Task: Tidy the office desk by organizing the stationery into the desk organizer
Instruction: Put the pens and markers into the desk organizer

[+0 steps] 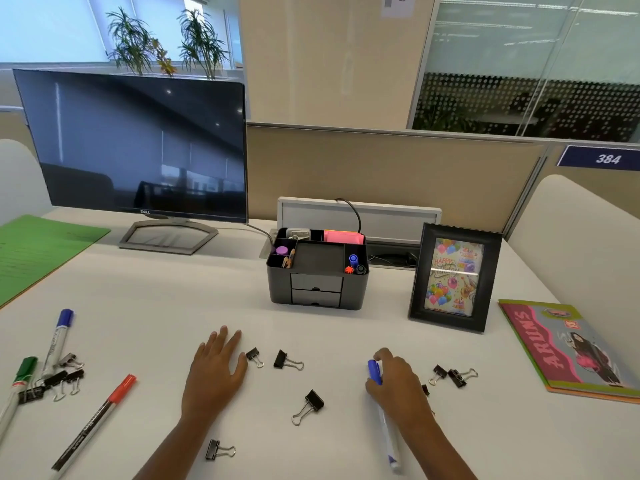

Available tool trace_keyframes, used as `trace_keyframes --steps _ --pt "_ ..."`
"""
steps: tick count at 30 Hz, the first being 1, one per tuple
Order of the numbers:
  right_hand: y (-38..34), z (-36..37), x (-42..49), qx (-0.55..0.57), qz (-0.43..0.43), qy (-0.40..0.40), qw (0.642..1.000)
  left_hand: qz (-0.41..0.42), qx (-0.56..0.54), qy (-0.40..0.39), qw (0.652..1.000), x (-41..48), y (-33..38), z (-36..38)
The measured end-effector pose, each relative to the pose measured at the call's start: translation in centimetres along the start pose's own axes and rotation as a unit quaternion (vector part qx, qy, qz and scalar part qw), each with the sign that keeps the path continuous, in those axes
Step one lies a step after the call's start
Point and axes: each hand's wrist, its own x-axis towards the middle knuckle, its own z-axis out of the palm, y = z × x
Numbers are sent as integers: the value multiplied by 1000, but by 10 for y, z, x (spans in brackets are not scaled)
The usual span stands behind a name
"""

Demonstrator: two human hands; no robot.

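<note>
The black desk organizer (353, 292) stands at the desk's middle, with pens, pink notes and small items in its compartments. My right hand (398, 386) grips a blue-capped marker (375, 372) that lies on the desk. My left hand (214, 368) rests flat on the desk, its fingers straight, beside a black binder clip (254, 355). Several more binder clips lie loose, one (287, 360) between my hands and one (310, 403) nearer me. At the left lie a blue marker (59, 336), a green marker (20, 379) and a red marker (97, 417).
A monitor (138, 147) stands at the back left, with a green folder (38, 247) on the far left. A framed birthday picture (453, 275) stands right of the organizer, and a notebook (571, 348) lies at the right edge.
</note>
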Motion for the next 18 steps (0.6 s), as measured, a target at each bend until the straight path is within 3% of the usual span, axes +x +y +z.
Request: trace_keyframes --steps 5,9,13,18 --pt "-15 -23 26 142 9 16 990 -4 -1 1 1000 -1 1 -1" --pt "-35 -67 44 211 -52 152 964 -8 -7 4 1000 -1 3 -2" --pt "-58 -107 55 235 -164 326 901 -8 -17 4 1000 -2 4 -4" --pt "-78 -122 68 252 -218 389 859 -4 -11 7 1000 -2 4 -4"
